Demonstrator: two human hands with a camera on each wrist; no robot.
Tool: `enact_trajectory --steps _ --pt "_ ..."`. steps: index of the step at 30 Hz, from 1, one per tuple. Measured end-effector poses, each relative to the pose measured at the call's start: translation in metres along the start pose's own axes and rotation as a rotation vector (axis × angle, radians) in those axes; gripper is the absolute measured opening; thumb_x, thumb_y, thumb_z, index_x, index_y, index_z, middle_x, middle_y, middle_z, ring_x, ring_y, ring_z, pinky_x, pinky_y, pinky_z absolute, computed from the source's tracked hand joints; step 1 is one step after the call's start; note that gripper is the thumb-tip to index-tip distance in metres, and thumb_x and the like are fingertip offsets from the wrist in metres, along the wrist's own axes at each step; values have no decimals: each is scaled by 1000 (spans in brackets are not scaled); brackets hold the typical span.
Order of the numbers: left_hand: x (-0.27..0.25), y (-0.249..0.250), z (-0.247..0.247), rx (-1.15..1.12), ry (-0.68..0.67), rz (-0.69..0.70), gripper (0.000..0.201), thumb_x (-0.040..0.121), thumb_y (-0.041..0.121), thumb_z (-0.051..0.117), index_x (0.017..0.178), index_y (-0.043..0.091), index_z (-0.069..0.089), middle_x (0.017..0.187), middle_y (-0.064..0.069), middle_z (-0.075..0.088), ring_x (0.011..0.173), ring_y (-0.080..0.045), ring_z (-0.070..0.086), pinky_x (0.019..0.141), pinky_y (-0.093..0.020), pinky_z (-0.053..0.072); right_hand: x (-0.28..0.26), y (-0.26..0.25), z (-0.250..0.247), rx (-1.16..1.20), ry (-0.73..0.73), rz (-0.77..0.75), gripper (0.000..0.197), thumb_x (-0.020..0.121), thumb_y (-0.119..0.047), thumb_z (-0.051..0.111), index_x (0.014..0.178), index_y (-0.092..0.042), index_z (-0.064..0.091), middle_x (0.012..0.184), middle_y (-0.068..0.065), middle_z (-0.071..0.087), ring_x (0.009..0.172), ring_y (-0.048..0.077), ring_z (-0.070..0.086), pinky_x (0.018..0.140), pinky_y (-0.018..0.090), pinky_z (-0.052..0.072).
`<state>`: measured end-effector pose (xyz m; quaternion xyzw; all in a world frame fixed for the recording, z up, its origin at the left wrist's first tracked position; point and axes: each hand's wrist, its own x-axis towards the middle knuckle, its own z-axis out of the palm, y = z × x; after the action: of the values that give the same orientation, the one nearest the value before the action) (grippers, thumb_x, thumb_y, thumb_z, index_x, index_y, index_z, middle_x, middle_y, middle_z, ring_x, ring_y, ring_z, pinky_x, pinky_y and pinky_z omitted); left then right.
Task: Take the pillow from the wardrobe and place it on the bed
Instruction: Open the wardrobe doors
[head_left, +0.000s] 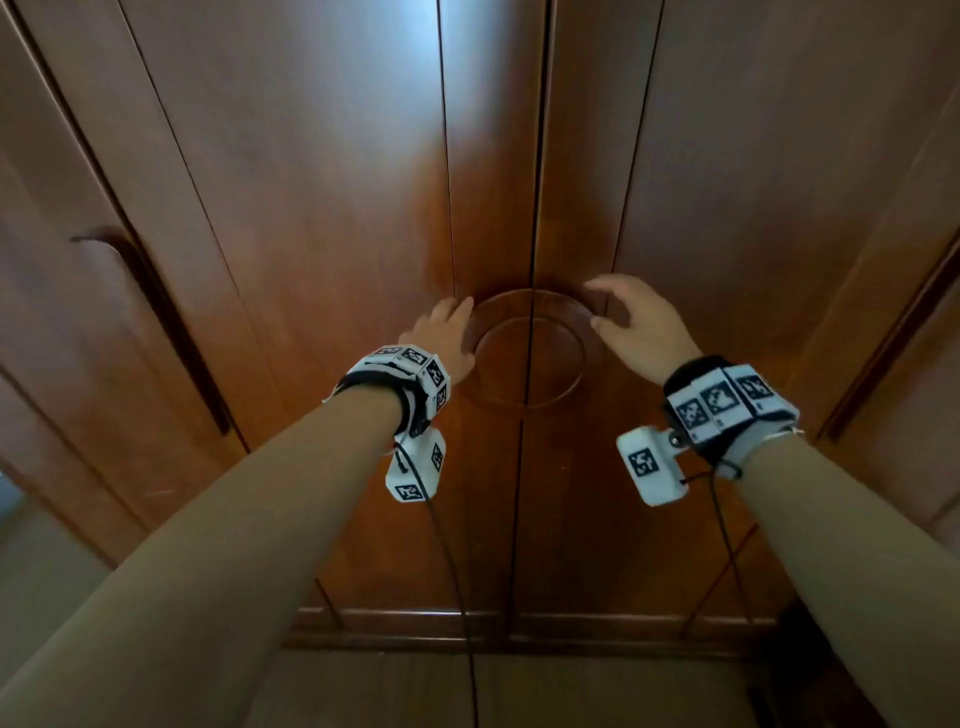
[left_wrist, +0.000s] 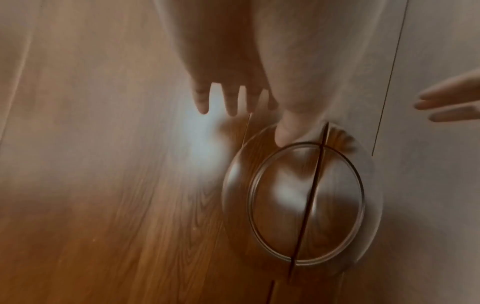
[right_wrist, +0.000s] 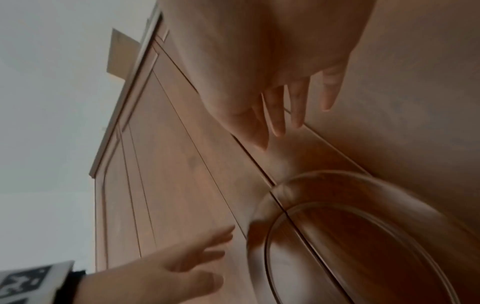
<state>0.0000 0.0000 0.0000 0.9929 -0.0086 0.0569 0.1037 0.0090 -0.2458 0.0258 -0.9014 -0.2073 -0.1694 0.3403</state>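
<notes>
Forearms reach forward, each wrist strapped with a marker-covered band. Left hand (head_left: 451, 332), fingers straight and spread, lies at the left rim of the round carved handle (head_left: 530, 348), thumb touching the ring. Right hand (head_left: 636, 325), fingers loosely extended and holding nothing, hovers at the handle's right rim. Beyond, the wardrobe (head_left: 322, 182) doors stand closed; the pillow is hidden from view.
</notes>
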Motion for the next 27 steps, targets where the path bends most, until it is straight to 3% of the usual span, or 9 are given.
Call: enact_trajectory --steps 3,5,9,13,18,27 --pt "2 8 9 -44 63 22 82 88 22 56 153 24 5 164 -2 5 148 -29 17 115 -51 29 17 4 21 -61 -63 20 59 89 -21 53 144 -26 32 156 0 26 144 18 23 117 49 23" --pt "6 11 16 -56 67 36 85 87 20 57 153 25 4 164 0 2 149 -28 14 116 -52 28 24 2 33 -62 -114 37 66 89 -21 52 147 -28 22 160 -2 17 146 16 14 116 53 22" --pt "16 14 21 -98 39 35 89 87 18 57 153 25 -1 164 1 2 149 -27 16 115 -49 32 34 0 47 -61 -184 55 73 89 -18 53 149 -28 11 161 -5 6 147 15 6 118 53 20" --pt "23 24 21 -172 107 64 80 87 17 54 153 17 8 160 -6 18 142 -31 27 110 -46 38 38 0 60 -161 -262 36 77 89 -18 53 150 -25 7 161 -4 1 148 19 1 117 53 21" --pt "33 28 19 -154 151 50 70 88 21 52 150 25 19 147 -8 34 127 -32 41 98 -45 45 38 4 66 -170 -278 32 87 83 -6 53 150 -25 1 161 -1 -7 148 21 -9 118 54 8" --pt "39 29 14 -262 147 -9 59 88 20 51 144 25 32 141 -11 41 124 -34 45 100 -47 44 38 3 64 -123 -302 55 96 73 12 44 150 -28 2 161 -6 -10 147 16 -12 118 49 3"
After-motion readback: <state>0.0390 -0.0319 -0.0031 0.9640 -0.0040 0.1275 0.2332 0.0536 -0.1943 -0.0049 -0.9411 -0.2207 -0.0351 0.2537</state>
